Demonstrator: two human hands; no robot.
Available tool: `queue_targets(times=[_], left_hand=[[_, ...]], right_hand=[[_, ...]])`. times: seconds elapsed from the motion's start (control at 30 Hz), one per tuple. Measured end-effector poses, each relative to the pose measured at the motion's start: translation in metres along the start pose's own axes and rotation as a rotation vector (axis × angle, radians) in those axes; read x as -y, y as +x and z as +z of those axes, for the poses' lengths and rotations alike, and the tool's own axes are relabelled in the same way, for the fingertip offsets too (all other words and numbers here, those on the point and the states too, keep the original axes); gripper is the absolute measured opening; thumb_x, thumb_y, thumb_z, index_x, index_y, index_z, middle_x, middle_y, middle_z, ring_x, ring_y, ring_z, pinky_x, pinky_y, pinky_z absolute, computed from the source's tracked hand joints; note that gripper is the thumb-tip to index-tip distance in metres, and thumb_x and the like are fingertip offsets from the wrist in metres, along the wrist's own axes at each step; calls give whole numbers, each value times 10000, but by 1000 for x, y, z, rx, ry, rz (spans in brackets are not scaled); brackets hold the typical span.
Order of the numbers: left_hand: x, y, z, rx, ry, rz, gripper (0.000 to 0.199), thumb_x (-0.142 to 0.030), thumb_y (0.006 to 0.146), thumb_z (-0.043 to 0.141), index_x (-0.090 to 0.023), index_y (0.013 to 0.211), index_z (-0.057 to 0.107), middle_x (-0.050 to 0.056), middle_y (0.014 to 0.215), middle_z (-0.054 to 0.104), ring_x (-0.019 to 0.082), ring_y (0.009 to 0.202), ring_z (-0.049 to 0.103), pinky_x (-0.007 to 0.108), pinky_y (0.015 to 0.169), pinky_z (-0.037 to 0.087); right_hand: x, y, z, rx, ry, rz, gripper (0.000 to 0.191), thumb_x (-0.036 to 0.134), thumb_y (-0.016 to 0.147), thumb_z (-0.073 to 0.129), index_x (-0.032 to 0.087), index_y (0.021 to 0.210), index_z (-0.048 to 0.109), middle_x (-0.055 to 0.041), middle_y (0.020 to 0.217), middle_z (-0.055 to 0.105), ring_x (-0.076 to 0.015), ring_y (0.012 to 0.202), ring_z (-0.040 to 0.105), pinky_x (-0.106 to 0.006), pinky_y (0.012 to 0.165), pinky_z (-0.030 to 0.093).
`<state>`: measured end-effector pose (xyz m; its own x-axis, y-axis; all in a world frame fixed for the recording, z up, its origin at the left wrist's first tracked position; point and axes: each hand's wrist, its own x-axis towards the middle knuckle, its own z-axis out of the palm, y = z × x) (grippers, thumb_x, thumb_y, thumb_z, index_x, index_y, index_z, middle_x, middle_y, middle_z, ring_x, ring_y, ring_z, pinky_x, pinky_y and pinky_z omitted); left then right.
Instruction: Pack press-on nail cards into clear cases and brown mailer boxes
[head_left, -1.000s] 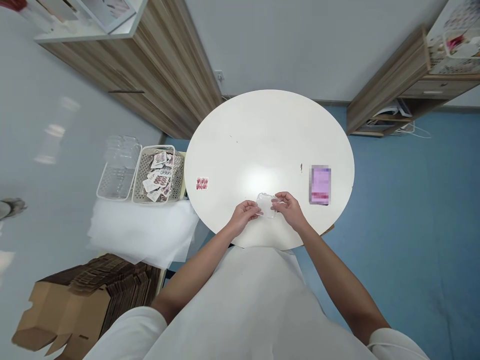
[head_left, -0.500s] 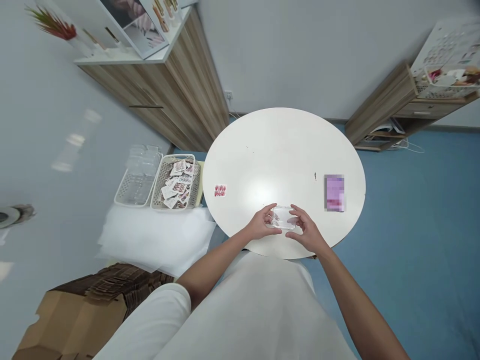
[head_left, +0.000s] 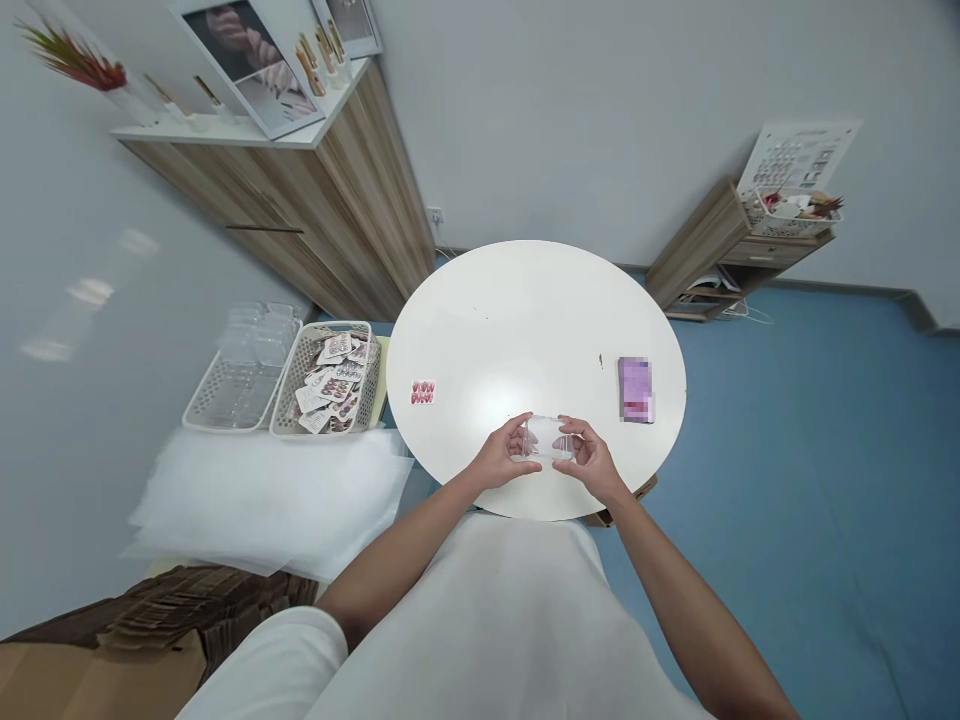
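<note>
Between my two hands is a small clear plastic box (head_left: 544, 437), held over the near part of the round white table (head_left: 525, 290). My left hand (head_left: 506, 452) grips its left end, fingers behind and thumb in front. On the right end, my right hand (head_left: 590, 460) holds it in the same way. Whether anything lies inside the box I cannot make out. A small card of pink-red press-on nails (head_left: 422, 391) lies on the table to the left. To the right lies a purple rectangular pack (head_left: 636, 389), its face blurred out.
Left of the table, a white basket (head_left: 279, 395) holds many nail cards, beside another basket (head_left: 196, 405) of clear plastic boxes. White sheets (head_left: 262, 500) and folded brown cardboard (head_left: 105, 670) lie nearer. A wooden cabinet (head_left: 360, 200) and a small shelf (head_left: 694, 240) stand behind.
The camera view has shifted, so the table and surroundings sit a little further left and lower. Both hands keep hold of the clear box, which looks tilted slightly differently.
</note>
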<state>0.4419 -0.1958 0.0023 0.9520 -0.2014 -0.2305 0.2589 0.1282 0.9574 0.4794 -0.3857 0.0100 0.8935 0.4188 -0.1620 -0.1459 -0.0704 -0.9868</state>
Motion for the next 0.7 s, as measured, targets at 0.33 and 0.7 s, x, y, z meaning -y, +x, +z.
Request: queue_targets(times=[0.33, 0.7], left_hand=[[31, -18, -2, -3, 42, -57, 850, -201, 636, 697, -304, 1343, 237, 31, 980, 497, 109, 763, 589, 349, 780, 468], [70, -8, 7, -113, 204, -62, 826, -192, 704, 601, -311, 1370, 127, 23, 1000, 482, 86, 717, 537, 330, 763, 464]], right_hand=[[2, 20, 5, -106, -89, 239, 366, 479, 725, 539, 208, 970, 552, -12, 876, 541, -126, 642, 598, -364, 733, 480], [-54, -11, 19, -93, -108, 312, 627, 323, 693, 573, 244, 1278, 362, -84, 1194, 465, -177, 957, 538, -352, 802, 463]])
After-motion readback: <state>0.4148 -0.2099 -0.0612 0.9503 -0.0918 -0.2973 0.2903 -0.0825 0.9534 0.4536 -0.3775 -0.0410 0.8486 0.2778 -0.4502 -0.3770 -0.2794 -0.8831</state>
